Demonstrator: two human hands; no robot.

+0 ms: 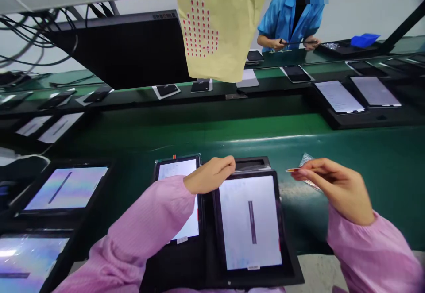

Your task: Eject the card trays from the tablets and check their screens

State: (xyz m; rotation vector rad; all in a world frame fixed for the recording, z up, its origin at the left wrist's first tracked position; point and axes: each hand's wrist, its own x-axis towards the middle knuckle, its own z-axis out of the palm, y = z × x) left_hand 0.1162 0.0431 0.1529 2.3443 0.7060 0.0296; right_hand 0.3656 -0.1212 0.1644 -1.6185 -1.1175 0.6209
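My left hand (212, 173) is closed at the top left corner of a tablet (249, 222) with a lit white screen and a dark bar on it. A clear film (254, 169) runs along that tablet's top edge to my fingers; the fingertips are partly hidden. My right hand (341, 186) pinches a small orange-and-white sticker (292, 170) to the right of the tablet, above the bench. Under my left forearm lies a second lit tablet (177, 169), partly covered by the pink sleeve. Both tablets rest in a black tray (292, 271).
A crumpled clear-and-silver packet (308, 173) lies behind my right hand. More lit tablets (66, 189) sit in trays at left, and others (340, 96) at back right. A yellow sheet with red arrow stickers (229, 27) hangs overhead beside a black monitor (122, 49). A co-worker in blue (282, 14) stands opposite.
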